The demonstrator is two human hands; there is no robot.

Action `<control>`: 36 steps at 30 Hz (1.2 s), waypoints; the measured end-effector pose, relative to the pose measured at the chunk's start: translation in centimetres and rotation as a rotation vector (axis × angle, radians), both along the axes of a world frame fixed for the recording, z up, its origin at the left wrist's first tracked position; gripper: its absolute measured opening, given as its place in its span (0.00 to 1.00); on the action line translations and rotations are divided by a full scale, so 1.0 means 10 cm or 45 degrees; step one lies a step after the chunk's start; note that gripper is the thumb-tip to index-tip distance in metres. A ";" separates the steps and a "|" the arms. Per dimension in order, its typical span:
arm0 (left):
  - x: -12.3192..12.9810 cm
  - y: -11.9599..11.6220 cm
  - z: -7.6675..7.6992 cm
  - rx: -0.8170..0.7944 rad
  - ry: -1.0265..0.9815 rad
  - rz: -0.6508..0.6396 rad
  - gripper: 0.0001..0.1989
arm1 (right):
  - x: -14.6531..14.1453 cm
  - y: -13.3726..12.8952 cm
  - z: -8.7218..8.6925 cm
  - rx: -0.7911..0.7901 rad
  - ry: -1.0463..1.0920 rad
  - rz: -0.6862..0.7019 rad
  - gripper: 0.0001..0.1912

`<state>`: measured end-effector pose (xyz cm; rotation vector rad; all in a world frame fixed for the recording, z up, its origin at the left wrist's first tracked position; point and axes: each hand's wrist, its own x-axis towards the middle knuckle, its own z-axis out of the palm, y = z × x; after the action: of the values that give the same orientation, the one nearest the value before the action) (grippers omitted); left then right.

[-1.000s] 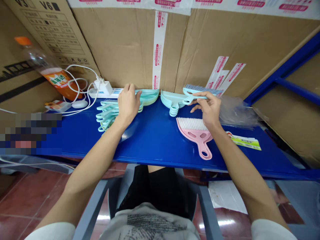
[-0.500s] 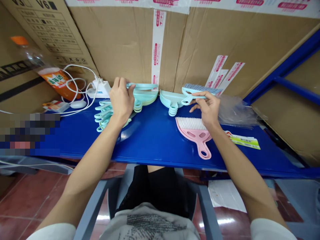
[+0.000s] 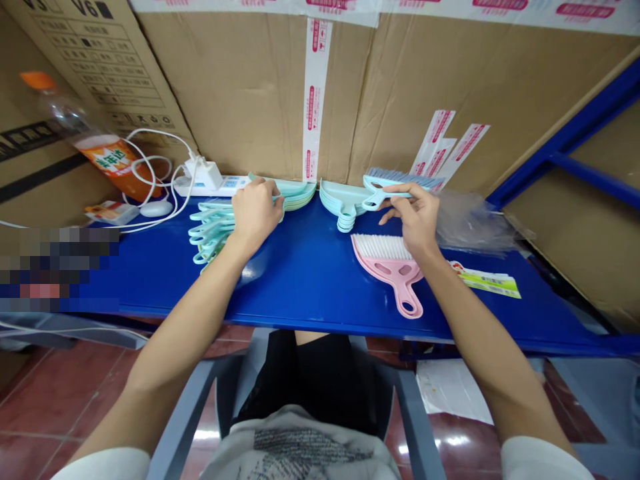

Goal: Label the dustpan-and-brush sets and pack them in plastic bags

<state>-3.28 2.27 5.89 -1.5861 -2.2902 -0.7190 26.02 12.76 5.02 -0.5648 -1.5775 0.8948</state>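
Observation:
My left hand [image 3: 257, 210] is closed on the top light-green dustpan [image 3: 287, 189] of a stack by the back wall; its fingers cover the handle. Just left of that hand, several turquoise handles [image 3: 205, 230] fan out on the table, partly hidden behind the wrist. My right hand [image 3: 417, 213] pinches a light-blue hand brush [image 3: 387, 183], its bristles facing the cardboard. Beside the brush is a stack of light-blue dustpans [image 3: 345, 200], handles toward me. Below my right hand lies a pink dustpan with a white-bristled brush [image 3: 393, 267] on it.
A power strip [image 3: 200, 179] with white cables and an orange drink bottle [image 3: 107, 157] stand at the left. Clear plastic bags [image 3: 470, 220] and a green-yellow label card [image 3: 490, 281] lie right on the blue table [image 3: 295, 280]. Cardboard [image 3: 250, 87] walls the back.
My left hand has come down and slightly right, lowering the dustpan from above the stack onto it. My right hand holds the brush almost still.

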 end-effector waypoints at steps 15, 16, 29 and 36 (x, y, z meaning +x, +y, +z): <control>0.06 -0.02 -0.06 -0.077 0.006 0.046 0.07 | 0.00 0.02 -0.02 0.009 0.010 0.016 0.10; 0.06 -0.02 -0.07 -0.100 0.012 0.049 0.07 | -0.01 0.01 -0.02 0.012 0.003 0.011 0.10; 0.58 0.16 -0.26 0.126 0.137 -0.834 0.16 | -0.03 -0.03 0.02 0.030 0.025 0.010 0.16; 0.66 0.51 -0.32 0.037 -0.133 -0.962 0.06 | 0.01 -0.01 0.02 0.037 0.005 -0.027 0.14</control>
<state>3.28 7.40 2.73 -2.4636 -1.6796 -0.9985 26.10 12.63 5.22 -0.5579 -1.5758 0.8556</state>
